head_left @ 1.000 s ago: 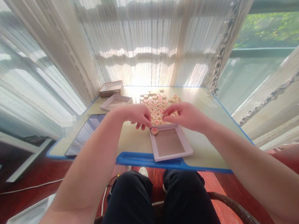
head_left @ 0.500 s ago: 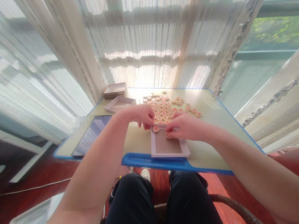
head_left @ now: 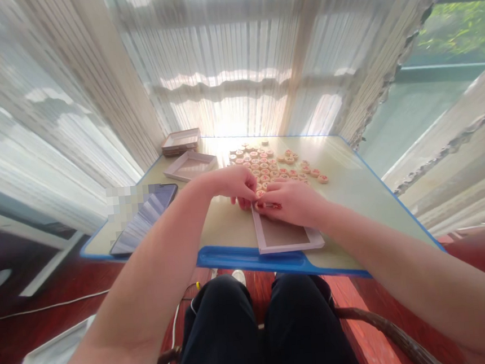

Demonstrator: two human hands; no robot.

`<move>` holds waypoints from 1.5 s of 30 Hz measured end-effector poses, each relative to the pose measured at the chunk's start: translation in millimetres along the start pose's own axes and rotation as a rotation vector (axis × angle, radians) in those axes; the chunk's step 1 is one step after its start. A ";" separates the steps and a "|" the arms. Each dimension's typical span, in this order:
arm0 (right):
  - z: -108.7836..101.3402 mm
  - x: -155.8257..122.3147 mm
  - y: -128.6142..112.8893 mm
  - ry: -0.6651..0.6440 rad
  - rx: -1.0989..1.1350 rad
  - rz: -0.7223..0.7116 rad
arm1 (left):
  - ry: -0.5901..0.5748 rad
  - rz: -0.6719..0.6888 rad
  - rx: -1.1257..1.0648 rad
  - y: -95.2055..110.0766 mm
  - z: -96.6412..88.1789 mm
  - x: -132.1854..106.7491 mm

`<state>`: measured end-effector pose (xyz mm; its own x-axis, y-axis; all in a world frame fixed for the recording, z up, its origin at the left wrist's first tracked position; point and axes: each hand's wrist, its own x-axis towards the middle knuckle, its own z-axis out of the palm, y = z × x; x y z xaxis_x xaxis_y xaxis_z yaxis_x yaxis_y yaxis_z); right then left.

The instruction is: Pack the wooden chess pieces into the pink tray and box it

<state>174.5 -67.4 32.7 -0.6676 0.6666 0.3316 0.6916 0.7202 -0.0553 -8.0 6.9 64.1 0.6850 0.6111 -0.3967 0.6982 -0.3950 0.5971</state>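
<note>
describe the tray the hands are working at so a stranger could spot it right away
On the blue-edged table, look at the near edge by the person's knees. The shallow tray lies there under the right hand, the left hand at its far corner. The other trays sit at the far left.

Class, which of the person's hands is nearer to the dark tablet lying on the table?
Left. The left hand lies just right of the tablet; the right hand is farther right, over the tray.

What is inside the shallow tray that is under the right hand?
The near part of the tray shows only its bare brown bottom. The right hand covers the far end, where red-marked pieces peek out; how many is hidden.
</note>
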 end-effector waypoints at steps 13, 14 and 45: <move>7.4 -1.1 6.6 -0.006 0.156 0.006 | 0.001 0.022 -0.040 -4.4 -0.4 3.9; 7.6 -1.1 6.6 -0.010 0.155 0.009 | -0.001 0.023 -0.045 -4.9 -0.5 4.1; -10.6 -3.6 3.8 0.000 0.135 0.074 | 0.240 -0.018 -0.158 -6.5 -2.4 4.8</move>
<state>182.5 -69.1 41.2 -0.6162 0.7189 0.3218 0.6958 0.6883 -0.2054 -9.7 14.0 60.0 0.5908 0.7693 -0.2432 0.6561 -0.2826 0.6998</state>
